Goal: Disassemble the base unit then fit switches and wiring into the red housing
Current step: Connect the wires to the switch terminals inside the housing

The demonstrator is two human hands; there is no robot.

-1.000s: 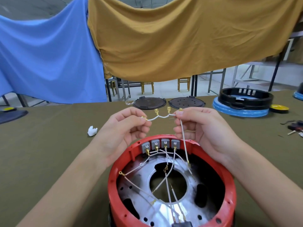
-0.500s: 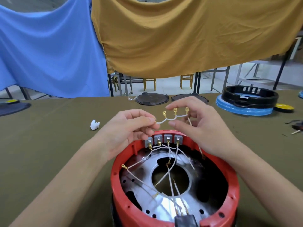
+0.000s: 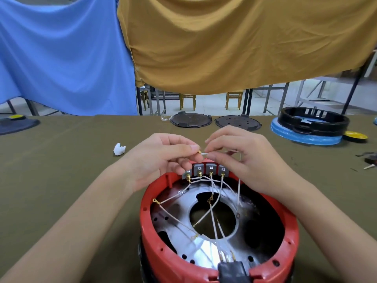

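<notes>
Both hands point(image 3: 206, 158) now closer together, pinching white wire point(image 3: 204, 153), its remaining terminals hidden behind fingers.

Red housing point(image 3: 204, 268), white wires point(image 3: 214, 219)

Brightness: we see an evenly lit, bright scene.
Source: daylight shows beyond the mustard cloth point(image 3: 234, 43), under its lower hem.
Glare: we catch a white sheen on the metal plate point(image 3: 206, 247) inside the red housing point(image 3: 155, 237).
Shadows: soft, under the forearms near the housing.
Distortion: the table point(image 3: 61, 160) edge bows toward the frame sides.
Focus: slightly soft throughout.
</notes>
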